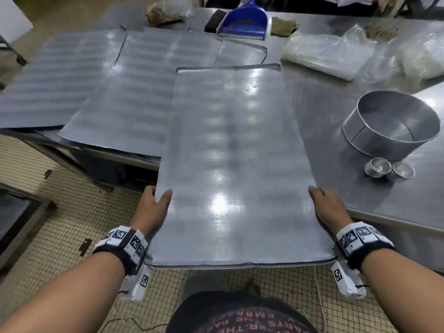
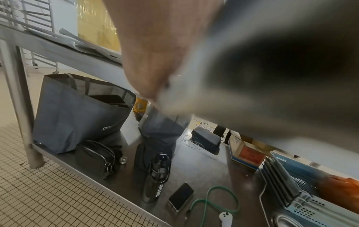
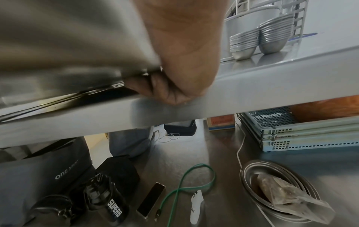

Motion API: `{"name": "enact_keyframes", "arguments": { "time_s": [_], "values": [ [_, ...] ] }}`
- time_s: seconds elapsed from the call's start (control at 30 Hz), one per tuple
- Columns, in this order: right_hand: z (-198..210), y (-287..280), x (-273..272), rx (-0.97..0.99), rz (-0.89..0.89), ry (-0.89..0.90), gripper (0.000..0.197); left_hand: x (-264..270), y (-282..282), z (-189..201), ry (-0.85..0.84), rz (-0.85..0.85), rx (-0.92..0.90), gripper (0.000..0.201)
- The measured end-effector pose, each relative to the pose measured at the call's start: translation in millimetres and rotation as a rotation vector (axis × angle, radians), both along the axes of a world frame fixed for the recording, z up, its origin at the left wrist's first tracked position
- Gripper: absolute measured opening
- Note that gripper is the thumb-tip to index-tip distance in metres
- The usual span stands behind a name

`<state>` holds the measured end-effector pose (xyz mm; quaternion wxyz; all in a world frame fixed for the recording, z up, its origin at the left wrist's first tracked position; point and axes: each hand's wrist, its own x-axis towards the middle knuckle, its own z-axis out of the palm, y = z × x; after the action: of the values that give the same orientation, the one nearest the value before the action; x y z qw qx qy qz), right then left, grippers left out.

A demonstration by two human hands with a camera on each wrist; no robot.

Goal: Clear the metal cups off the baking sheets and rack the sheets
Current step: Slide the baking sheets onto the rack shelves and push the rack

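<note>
A long bare baking sheet [image 1: 233, 164] juts out over the front edge of the steel table [image 1: 336, 131]. My left hand [image 1: 153, 205] grips its left edge, thumb on top. My right hand [image 1: 329, 207] grips its right edge; in the right wrist view its fingers [image 3: 163, 86] curl under the sheet [image 3: 68, 43]. More bare sheets [image 1: 120, 97] lie overlapped on the table to the left. Two small stacks of metal cups [image 1: 389, 169] stand at the right, seen too as nested cups [image 3: 260, 41] from the right wrist. From the left wrist the hand [image 2: 155, 50] and sheet [image 2: 272, 76] are blurred.
A round metal tin [image 1: 389, 123] stands behind the cups. A blue dustpan [image 1: 245, 20] and plastic bags [image 1: 336, 54] lie at the back. A wheeled rack [image 2: 33, 18] stands off to the left. Bags, a bottle [image 2: 157, 176] and crates [image 3: 301, 132] fill the lower shelf.
</note>
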<state>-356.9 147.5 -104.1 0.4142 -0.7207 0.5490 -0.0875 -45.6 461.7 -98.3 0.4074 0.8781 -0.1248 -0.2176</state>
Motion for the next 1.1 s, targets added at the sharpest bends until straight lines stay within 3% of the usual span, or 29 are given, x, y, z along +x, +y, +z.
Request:
{"name": "enact_keyframes", "arguments": {
  "time_s": [0.13,0.33,0.53,0.67,0.9,1.0,1.1],
  "values": [
    [-5,7,-11,-0.039,-0.021,-0.037,0.053,-11,6,-1,-0.021,0.007,-0.021,0.028],
    [21,8,-17,-0.082,-0.007,-0.100,0.028,-14,7,3,-0.036,0.035,-0.139,0.022],
    [41,6,-21,-0.124,-0.013,-0.163,0.028,-22,10,12,-0.054,0.048,-0.231,0.008],
    [51,9,-9,-0.133,-0.007,-0.232,0.032,-10,22,23,-0.078,0.088,-0.286,0.013],
    [111,22,66,-0.156,0.138,-0.329,0.036,30,54,75,-0.213,0.202,-0.321,0.028],
    [141,33,117,-0.215,0.190,-0.391,0.060,52,79,104,-0.277,0.272,-0.347,0.027],
    [165,45,178,-0.241,0.292,-0.438,0.067,78,114,134,-0.337,0.345,-0.373,0.026]
  ]
}}
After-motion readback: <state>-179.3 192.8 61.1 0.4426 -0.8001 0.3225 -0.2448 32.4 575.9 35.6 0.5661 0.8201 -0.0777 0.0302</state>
